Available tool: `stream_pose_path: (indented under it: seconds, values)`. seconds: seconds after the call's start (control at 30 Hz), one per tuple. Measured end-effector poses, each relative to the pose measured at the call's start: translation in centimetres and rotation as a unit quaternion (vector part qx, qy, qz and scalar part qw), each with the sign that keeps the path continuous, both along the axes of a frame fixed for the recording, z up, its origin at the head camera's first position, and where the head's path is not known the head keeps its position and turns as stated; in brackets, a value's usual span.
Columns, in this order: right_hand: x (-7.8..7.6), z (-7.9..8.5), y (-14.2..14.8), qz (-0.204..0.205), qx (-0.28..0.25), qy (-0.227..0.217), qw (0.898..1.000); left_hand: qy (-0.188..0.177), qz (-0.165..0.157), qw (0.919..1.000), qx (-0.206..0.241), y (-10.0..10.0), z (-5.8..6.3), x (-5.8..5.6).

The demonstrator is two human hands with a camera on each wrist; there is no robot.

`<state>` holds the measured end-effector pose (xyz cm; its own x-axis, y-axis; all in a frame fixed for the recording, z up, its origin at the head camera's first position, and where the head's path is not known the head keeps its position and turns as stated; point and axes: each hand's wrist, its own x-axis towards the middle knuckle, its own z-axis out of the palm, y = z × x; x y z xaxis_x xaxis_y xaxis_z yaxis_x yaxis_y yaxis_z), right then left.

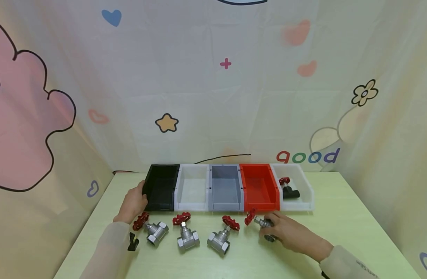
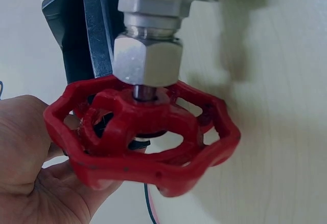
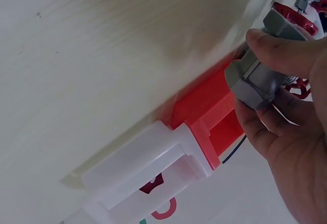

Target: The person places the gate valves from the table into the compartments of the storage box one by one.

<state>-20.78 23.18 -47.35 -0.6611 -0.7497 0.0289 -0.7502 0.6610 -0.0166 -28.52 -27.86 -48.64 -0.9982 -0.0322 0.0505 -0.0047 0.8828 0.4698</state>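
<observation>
My right hand [image 1: 286, 231] grips the metal body of a gate valve [image 3: 258, 78], thumb on one side and fingers on the other. This valve's red handwheel [image 1: 249, 217] points left, just in front of the red bin [image 1: 260, 207]. At the far left, my left hand [image 1: 131, 201] holds the left wall of the black bin [image 1: 160, 207]; in the left wrist view a red handwheel [image 2: 138, 168] partly hides its fingers. Three more silver gate valves with red handwheels lie in front of the bins: a left one [image 1: 156, 233], a middle one [image 1: 188, 239] and a right one [image 1: 219, 242].
Side by side with the black and red bins stand a white bin [image 1: 191, 207], a grey bin [image 1: 226, 206] and a right-hand white bin [image 1: 305, 207]. The last contains a black valve [image 1: 290, 192] with a red handwheel. A printed curtain [image 1: 213, 97] hangs behind the table [image 1: 234, 267].
</observation>
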Motion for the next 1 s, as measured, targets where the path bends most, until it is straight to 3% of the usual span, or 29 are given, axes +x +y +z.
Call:
stream_pose_path:
  seconds: [0.4,1.0]
  values:
    - [-0.3,1.6,0.1,0.005,-0.028,0.040,0.999,0.003,-0.004,1.0000,-0.003,0.1,0.0,-0.1]
    - [-1.8,3.4,-1.3,-0.069,-0.039,0.056,0.995,0.008,0.000,0.9999,-0.009,0.0,-0.1,-0.1]
